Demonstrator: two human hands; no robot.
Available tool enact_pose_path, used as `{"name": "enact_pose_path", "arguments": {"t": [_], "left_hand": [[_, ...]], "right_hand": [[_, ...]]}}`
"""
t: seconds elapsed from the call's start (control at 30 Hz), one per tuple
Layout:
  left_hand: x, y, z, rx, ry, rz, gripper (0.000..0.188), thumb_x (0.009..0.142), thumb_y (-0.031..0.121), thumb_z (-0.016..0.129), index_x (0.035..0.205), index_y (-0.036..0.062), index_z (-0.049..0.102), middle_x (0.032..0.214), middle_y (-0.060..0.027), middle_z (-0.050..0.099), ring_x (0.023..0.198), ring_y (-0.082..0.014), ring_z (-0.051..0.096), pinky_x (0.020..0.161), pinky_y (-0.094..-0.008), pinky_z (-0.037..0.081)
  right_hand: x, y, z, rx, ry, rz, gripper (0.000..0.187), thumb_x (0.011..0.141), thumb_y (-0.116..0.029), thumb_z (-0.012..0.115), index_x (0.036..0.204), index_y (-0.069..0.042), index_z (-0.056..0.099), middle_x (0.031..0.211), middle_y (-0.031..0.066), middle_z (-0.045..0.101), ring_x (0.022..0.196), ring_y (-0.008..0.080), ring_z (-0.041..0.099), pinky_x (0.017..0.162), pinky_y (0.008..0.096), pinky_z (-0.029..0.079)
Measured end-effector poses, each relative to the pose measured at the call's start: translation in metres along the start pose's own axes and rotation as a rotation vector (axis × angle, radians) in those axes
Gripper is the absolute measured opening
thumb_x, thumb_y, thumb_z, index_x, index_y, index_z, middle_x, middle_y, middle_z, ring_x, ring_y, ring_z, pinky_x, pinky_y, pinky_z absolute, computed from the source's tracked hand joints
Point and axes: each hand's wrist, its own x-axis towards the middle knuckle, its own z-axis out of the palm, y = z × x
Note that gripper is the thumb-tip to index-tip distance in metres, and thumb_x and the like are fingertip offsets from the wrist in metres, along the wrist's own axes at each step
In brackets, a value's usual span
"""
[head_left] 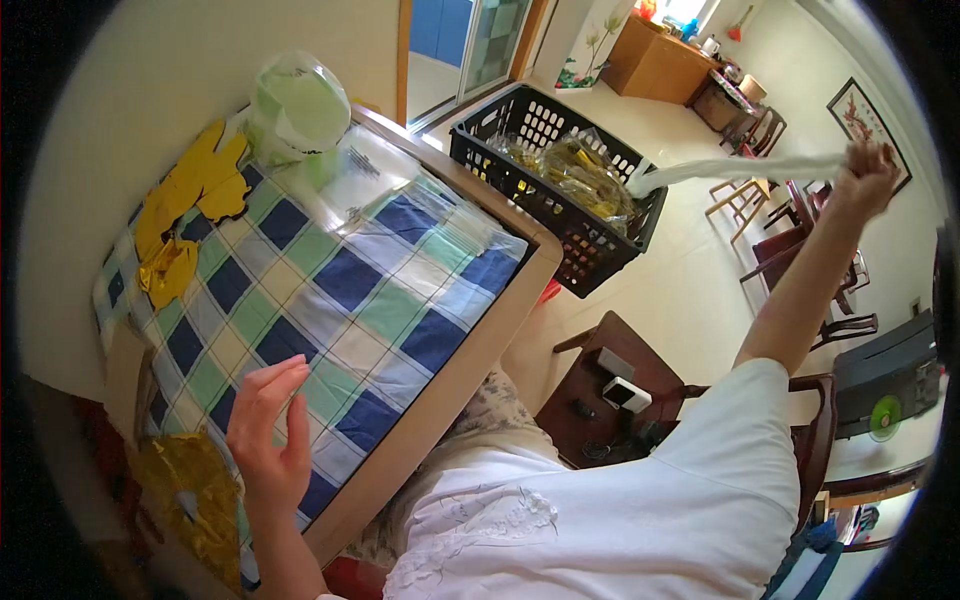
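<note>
My right arm stretches far out to the right, and its hand [868, 178] is closed around one end of a long, whitish, see-through strip [745, 170]. This strip, perhaps thin plastic, runs taut and a little blurred to the rim of a black plastic crate [575, 245]. Inside the crate lie clear bags [585, 175] with yellowish contents. Above the near side of the checked cloth [370, 345], my left hand [268, 435] holds nothing; its fingers are stretched, with the thumb apart. Yellow gloves or glove-like flat pieces [195, 190] lie at the cloth's far left.
A round clear bag with pale green contents [300, 105] and clear plastic sleeves [440, 210] rest on the table's far side. Amber plastic [190, 500] sits at lower left. A dark stool [610, 400] carries a white box; chairs [785, 245] stand at right.
</note>
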Motion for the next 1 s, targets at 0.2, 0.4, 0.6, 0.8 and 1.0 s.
{"name": "enact_pose_path", "arguments": {"t": [0.2, 0.4, 0.6, 0.8, 1.0], "left_hand": [[-0.001, 0.014, 0.02, -0.502, -0.241, -0.225, 0.021, 0.09, 0.007, 0.052, 0.107, 0.0003, 0.061, 0.104, -0.0126, 0.065, 0.095, -0.0224, 0.062, 0.084, -0.0337, 0.047], [-0.038, 0.024, 0.127, -1.575, -0.621, -0.595, 0.07, 0.096, 0.056, 0.028, 0.121, -0.0036, 0.056, 0.124, -0.0109, 0.057, 0.117, -0.0212, 0.049, 0.102, -0.0333, 0.033], [-0.02, 0.007, 0.11, -2.056, -0.429, -0.856, 0.07, 0.095, 0.055, 0.036, 0.119, -0.0094, 0.049, 0.115, -0.0176, 0.058, 0.109, -0.0219, 0.055, 0.099, -0.0349, 0.04], [-0.019, -0.017, 0.083, -1.204, -0.268, -0.977, 0.064, 0.094, 0.057, 0.038, 0.094, -0.0026, 0.061, 0.083, -0.0095, 0.064, 0.076, -0.0143, 0.062, 0.072, -0.026, 0.048], [0.037, 0.002, 0.057, -0.923, -0.003, -0.46, 0.027, 0.095, 0.029, 0.05, 0.102, 0.0038, 0.058, 0.101, -0.0053, 0.061, 0.097, -0.0139, 0.057, 0.089, -0.0292, 0.042]], "right_hand": [[-0.185, -0.044, 0.109, 0.216, -0.204, 0.279, 0.018, 0.093, -0.01, 0.045, 0.076, -0.005, 0.043, 0.058, 0.001, 0.023, 0.054, 0.0128, 0.023, 0.05, 0.0289, 0.026], [-0.43, -0.012, 0.14, 0.577, -0.43, 0.954, 0.038, 0.094, -0.043, 0.048, 0.104, -0.006, 0.052, 0.087, 0.006, 0.055, 0.074, 0.0165, 0.053, 0.062, 0.0309, 0.043], [-0.504, -0.047, 0.126, 0.115, -1.017, 0.405, 0.033, 0.082, 0.002, 0.044, 0.111, 0.001, 0.058, 0.113, 0.0177, 0.057, 0.104, 0.0339, 0.054, 0.107, 0.0432, 0.021], [-0.474, -0.033, 0.136, 0.171, -1.005, 0.595, 0.033, 0.095, -0.016, 0.036, 0.112, 0.004, 0.056, 0.114, 0.0169, 0.055, 0.104, 0.0292, 0.053, 0.09, 0.04, 0.04], [-0.397, -0.005, 0.161, 0.129, -1.156, 0.587, 0.04, 0.099, -0.027, 0.038, 0.117, 0.005, 0.056, 0.132, 0.0206, 0.047, 0.124, 0.0292, 0.043, 0.104, 0.0414, 0.03]]}}
